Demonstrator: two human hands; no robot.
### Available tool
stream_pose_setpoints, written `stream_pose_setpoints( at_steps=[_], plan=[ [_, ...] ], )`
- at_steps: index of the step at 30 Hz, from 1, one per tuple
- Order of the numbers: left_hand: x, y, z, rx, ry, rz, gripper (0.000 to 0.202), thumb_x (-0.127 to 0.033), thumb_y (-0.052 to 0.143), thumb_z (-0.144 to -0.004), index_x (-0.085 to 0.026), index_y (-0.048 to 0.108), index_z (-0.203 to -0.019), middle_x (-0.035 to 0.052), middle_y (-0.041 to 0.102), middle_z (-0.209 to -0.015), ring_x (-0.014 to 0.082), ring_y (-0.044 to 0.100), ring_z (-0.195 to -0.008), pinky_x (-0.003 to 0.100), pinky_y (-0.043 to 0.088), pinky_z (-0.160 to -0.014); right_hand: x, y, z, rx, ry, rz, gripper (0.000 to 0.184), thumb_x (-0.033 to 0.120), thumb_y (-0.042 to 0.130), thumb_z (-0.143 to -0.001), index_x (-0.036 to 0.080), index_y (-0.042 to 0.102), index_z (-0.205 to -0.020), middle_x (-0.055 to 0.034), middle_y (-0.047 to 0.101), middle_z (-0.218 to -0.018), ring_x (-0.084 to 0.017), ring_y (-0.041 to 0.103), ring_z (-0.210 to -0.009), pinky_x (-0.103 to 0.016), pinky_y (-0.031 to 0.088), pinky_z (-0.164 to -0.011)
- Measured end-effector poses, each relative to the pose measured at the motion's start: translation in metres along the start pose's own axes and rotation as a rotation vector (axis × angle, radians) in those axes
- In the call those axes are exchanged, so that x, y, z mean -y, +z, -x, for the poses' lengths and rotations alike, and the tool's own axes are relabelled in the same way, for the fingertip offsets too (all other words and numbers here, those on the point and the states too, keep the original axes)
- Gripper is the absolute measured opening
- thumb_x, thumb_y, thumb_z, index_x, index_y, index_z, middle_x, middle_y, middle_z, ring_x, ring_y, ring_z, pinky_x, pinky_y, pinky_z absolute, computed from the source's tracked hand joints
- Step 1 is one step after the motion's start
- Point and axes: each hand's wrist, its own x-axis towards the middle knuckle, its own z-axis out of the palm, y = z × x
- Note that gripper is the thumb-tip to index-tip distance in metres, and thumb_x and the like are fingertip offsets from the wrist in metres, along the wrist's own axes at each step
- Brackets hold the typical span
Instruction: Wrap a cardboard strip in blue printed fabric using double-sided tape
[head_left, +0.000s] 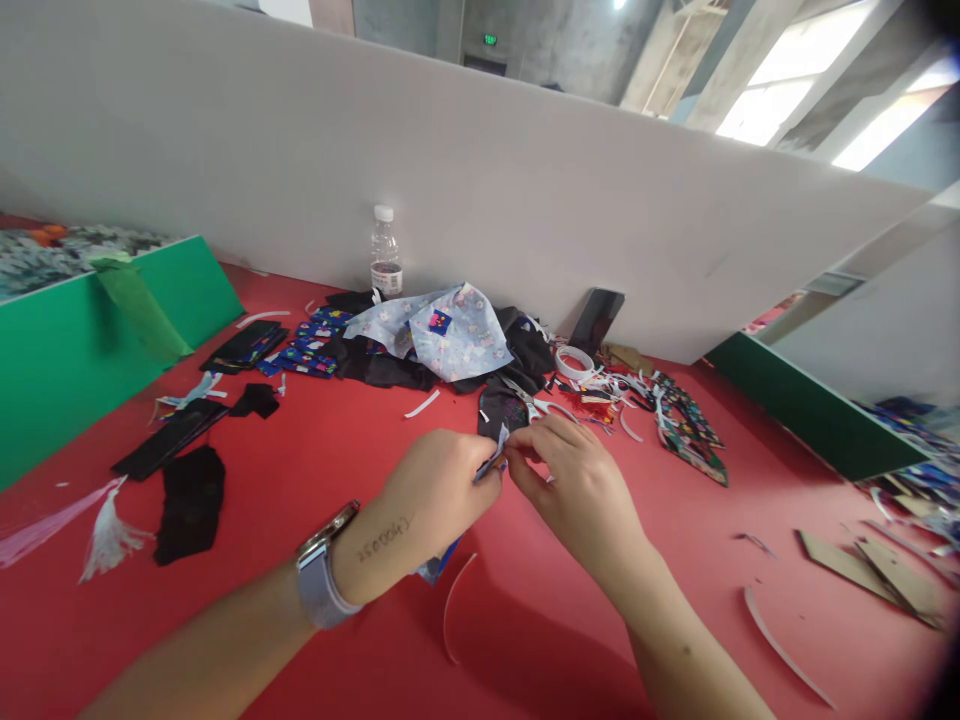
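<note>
Left hand (442, 485) closed, thumb and fingers clamped on a small blue cloth piece (491, 460). Right hand (574, 480) pinched nearly closed at the piece's upper end; contact too small to tell whether it grips the cloth. Piece is held above the middle of the red worktop (360, 640), between both sets of fingertips. Blue material (439, 566) also shows below the left hand (can't tell if same piece).

Just beyond the hands: dark patch (495, 408), scissors (551, 408) beside it. Further back, light blue printed cloth (469, 340) on a dark fabric pile, bottle (385, 255) upright behind. Tape roll (574, 363) near phone (596, 318), which leans on the partition (480, 190). Curved white strip (454, 610) nearer the wearer.
</note>
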Motion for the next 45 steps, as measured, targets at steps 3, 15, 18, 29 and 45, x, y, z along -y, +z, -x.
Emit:
stream_pose_setpoints(
  at_steps=[3,15,18,29,45],
  plan=[
    [0.0,0.0002,-0.0001,-0.001,0.006,0.008,0.03,-0.029,0.043,-0.083,-0.018,0.039,-0.056,-0.0055,0.028,-0.048,0.0078,0.023,-0.045,0.026,0.012,-0.045,-0.0008,-0.0003,-0.0004,0.006,0.005,-0.017,0.013,0.011,0.052,-0.083,0.018,0.062,-0.078,-0.0028,0.058,-0.074,-0.016,0.054,-0.069,-0.028,0.041,-0.066],
    [0.0024,-0.0024,-0.0004,-0.006,-0.006,0.024,0.028,-0.029,0.044,-0.083,-0.018,0.045,-0.058,-0.0043,0.038,-0.048,0.0086,0.032,-0.045,0.026,0.013,-0.046,0.0006,-0.0042,-0.0006,-0.022,0.087,-0.149,0.013,0.011,0.057,-0.078,0.02,0.066,-0.081,-0.0011,0.063,-0.076,-0.014,0.059,-0.07,-0.025,0.044,-0.064],
    [0.0027,-0.0013,-0.0006,-0.015,0.0,-0.012,0.026,-0.028,0.044,-0.083,-0.018,0.05,-0.06,-0.0028,0.044,-0.049,0.0093,0.032,-0.045,0.026,0.013,-0.046,0.0014,-0.0038,-0.0004,-0.017,0.098,-0.134,0.012,0.012,0.057,-0.079,0.02,0.066,-0.08,-0.0008,0.063,-0.074,-0.014,0.059,-0.068,-0.024,0.043,-0.061],
    [0.0003,0.0012,-0.0009,0.022,-0.007,-0.099,0.024,-0.026,0.043,-0.085,-0.019,0.058,-0.068,0.0033,0.059,-0.057,0.0134,0.048,-0.048,0.027,0.016,-0.046,-0.0006,-0.0011,0.0005,0.01,0.101,-0.096,0.011,0.014,0.057,-0.081,0.019,0.065,-0.078,-0.0012,0.061,-0.073,-0.015,0.056,-0.069,-0.026,0.041,-0.063],
    [0.0006,0.0017,-0.0005,0.021,0.019,-0.119,0.024,-0.027,0.042,-0.086,-0.019,0.056,-0.069,0.0034,0.061,-0.058,0.0138,0.051,-0.049,0.027,0.017,-0.046,-0.0003,-0.0007,-0.0008,0.004,0.108,-0.138,0.009,0.014,0.057,-0.079,0.02,0.064,-0.078,-0.0003,0.061,-0.073,-0.014,0.056,-0.068,-0.025,0.042,-0.064]
  ],
)
